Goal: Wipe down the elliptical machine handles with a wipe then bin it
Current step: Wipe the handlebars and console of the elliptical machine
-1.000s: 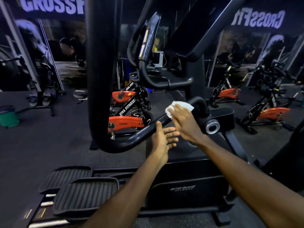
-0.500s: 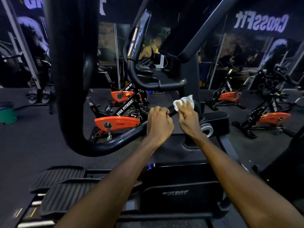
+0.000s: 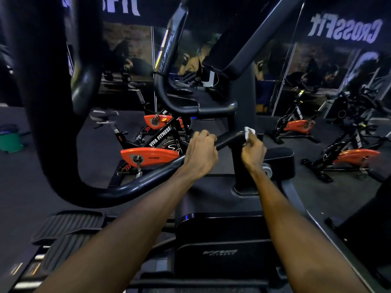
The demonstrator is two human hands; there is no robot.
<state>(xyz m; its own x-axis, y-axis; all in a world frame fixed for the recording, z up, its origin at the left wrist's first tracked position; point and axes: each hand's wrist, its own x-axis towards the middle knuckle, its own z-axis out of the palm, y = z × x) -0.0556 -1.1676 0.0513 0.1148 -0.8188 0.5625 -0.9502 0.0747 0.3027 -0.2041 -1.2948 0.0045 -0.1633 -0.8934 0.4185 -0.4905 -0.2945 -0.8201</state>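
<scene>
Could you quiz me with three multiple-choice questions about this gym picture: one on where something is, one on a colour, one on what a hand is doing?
1. Where is the white wipe?
A. On the floor
B. Against the far end of the black handle bar, in the right hand
C. On a foot pedal

2. What colour are the covers on the spin bike behind the bar?
A. Orange-red
B. Yellow
C. White

3. What is the left hand doing?
A. Hanging free
B. Holding the wipe
C. Gripping the handle bar

Answers:
1 B: the wipe shows at the right hand's fingertips, by the bend of the bar.
2 A: the bike's covers are bright orange-red.
3 C: its fingers are curled round the bar.
</scene>
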